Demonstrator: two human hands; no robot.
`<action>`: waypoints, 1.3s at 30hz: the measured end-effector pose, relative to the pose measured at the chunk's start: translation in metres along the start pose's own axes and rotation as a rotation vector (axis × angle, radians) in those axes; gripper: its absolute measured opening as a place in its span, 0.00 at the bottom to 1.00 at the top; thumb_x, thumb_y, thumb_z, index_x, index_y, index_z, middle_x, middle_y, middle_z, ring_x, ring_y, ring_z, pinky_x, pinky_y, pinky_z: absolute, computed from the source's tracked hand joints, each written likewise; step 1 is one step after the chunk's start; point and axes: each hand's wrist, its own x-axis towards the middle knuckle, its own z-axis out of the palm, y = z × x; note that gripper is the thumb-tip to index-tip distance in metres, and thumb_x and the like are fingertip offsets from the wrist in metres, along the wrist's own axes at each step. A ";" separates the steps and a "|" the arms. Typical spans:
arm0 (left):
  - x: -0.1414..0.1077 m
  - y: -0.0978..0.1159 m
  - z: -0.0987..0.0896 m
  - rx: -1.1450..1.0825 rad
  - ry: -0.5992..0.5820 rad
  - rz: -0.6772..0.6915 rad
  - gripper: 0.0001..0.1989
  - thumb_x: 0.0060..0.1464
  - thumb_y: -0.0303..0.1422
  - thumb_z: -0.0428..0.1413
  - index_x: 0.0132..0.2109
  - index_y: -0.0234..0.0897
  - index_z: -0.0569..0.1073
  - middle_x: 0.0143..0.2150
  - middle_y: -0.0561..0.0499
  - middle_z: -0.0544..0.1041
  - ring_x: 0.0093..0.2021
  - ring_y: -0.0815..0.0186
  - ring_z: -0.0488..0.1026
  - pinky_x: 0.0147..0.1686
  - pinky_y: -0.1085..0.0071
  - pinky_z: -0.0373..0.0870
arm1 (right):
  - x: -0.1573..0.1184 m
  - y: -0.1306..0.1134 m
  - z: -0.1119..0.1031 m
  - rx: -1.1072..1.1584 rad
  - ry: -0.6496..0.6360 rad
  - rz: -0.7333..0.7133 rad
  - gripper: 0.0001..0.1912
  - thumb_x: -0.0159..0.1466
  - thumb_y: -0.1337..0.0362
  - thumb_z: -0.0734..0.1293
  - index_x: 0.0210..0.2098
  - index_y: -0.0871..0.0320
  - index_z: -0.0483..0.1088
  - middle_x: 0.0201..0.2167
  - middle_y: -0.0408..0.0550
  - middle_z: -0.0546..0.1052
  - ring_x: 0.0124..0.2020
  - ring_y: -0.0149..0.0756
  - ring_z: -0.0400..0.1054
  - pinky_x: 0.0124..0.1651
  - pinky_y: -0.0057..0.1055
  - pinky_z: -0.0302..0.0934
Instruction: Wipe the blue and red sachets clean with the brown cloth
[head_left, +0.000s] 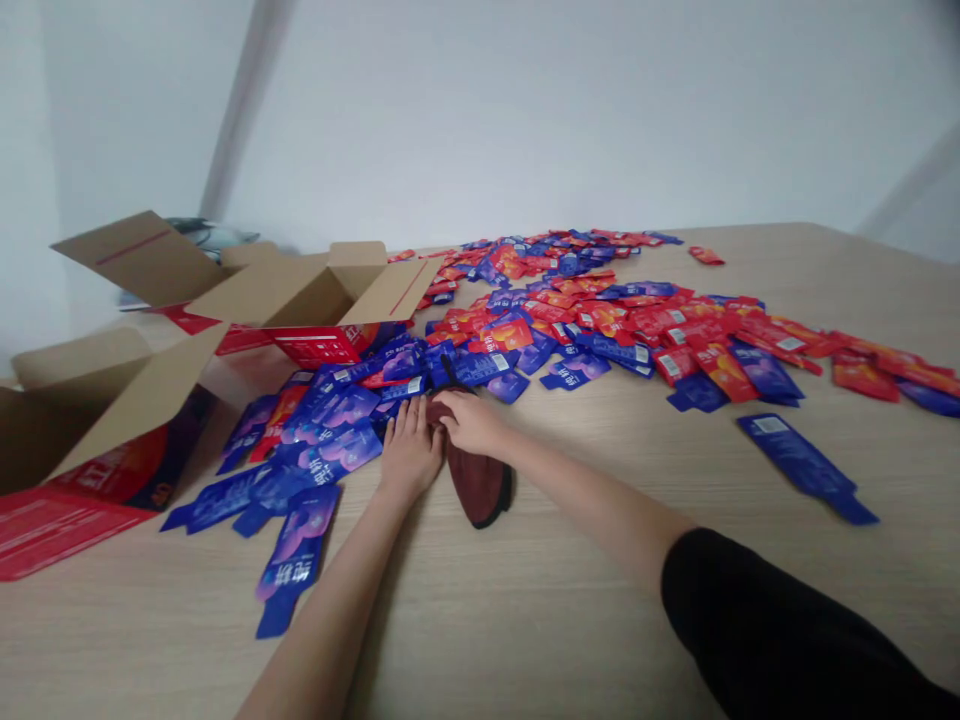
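Observation:
A long, flat, dark reddish-brown thing with a black edge (478, 487), shaped like a shoe sole, lies on the table between my forearms. My right hand (474, 422) reaches over its far part with the fingers curled down on it. Close beside, my left hand (411, 448) lies flat with its fingers stretched forward, the thumb side touching the brown thing. Under and around the left fingertips are blue sachets (341, 447). What lies directly beneath both sets of fingertips is hidden.
Red and blue sachets (600, 318) are heaped across the table's middle and back. Open cardboard cartons (315, 345) stand at the left, their flaps spread, with another carton (112, 460) nearer. One loose blue sachet (804, 464) lies at the right. A pale wall rises behind.

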 end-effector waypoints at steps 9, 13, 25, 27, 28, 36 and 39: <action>0.009 0.024 -0.016 0.019 0.099 0.023 0.29 0.59 0.28 0.45 0.66 0.23 0.56 0.66 0.31 0.62 0.66 0.46 0.57 0.61 0.46 0.57 | -0.013 0.012 -0.045 0.012 0.085 0.062 0.15 0.64 0.71 0.62 0.51 0.59 0.68 0.47 0.52 0.75 0.50 0.40 0.69 0.54 0.38 0.63; 0.021 0.074 -0.028 0.018 0.133 0.201 0.25 0.60 0.28 0.46 0.64 0.38 0.63 0.65 0.42 0.64 0.64 0.55 0.61 0.59 0.57 0.60 | -0.066 0.032 -0.106 0.030 0.179 0.127 0.17 0.63 0.71 0.60 0.52 0.57 0.66 0.50 0.52 0.75 0.52 0.39 0.69 0.56 0.39 0.62; 0.085 0.110 -0.017 0.098 0.017 0.339 0.19 0.64 0.30 0.46 0.59 0.27 0.69 0.56 0.38 0.74 0.56 0.51 0.70 0.55 0.56 0.62 | -0.202 0.058 -0.188 -0.129 0.270 0.366 0.15 0.62 0.67 0.61 0.48 0.53 0.70 0.46 0.51 0.78 0.49 0.45 0.73 0.53 0.44 0.66; 0.054 0.134 -0.015 0.092 -0.003 0.393 0.19 0.65 0.31 0.46 0.59 0.28 0.69 0.56 0.39 0.75 0.55 0.52 0.71 0.56 0.56 0.62 | -0.213 0.060 -0.184 -0.111 0.268 0.384 0.16 0.62 0.67 0.61 0.49 0.54 0.69 0.47 0.52 0.78 0.49 0.45 0.73 0.53 0.45 0.66; 0.034 0.148 -0.013 0.085 -0.003 0.407 0.20 0.64 0.32 0.47 0.60 0.30 0.68 0.58 0.38 0.72 0.56 0.50 0.70 0.56 0.55 0.63 | -0.218 0.060 -0.182 -0.101 0.260 0.393 0.16 0.62 0.67 0.61 0.50 0.54 0.69 0.47 0.52 0.78 0.49 0.45 0.73 0.53 0.45 0.66; -0.109 0.230 -0.004 -0.040 -0.064 0.507 0.26 0.63 0.38 0.51 0.64 0.28 0.63 0.65 0.34 0.65 0.61 0.45 0.64 0.54 0.53 0.67 | -0.248 0.051 -0.170 -0.095 0.213 0.406 0.15 0.62 0.66 0.60 0.48 0.55 0.69 0.48 0.52 0.77 0.51 0.44 0.72 0.55 0.44 0.65; -0.115 0.229 -0.018 -0.114 -0.128 0.503 0.28 0.62 0.40 0.52 0.64 0.28 0.62 0.64 0.33 0.64 0.62 0.45 0.63 0.55 0.51 0.66 | -0.262 0.048 -0.172 -0.093 0.239 0.427 0.14 0.62 0.66 0.61 0.48 0.53 0.68 0.46 0.51 0.78 0.50 0.44 0.72 0.54 0.45 0.66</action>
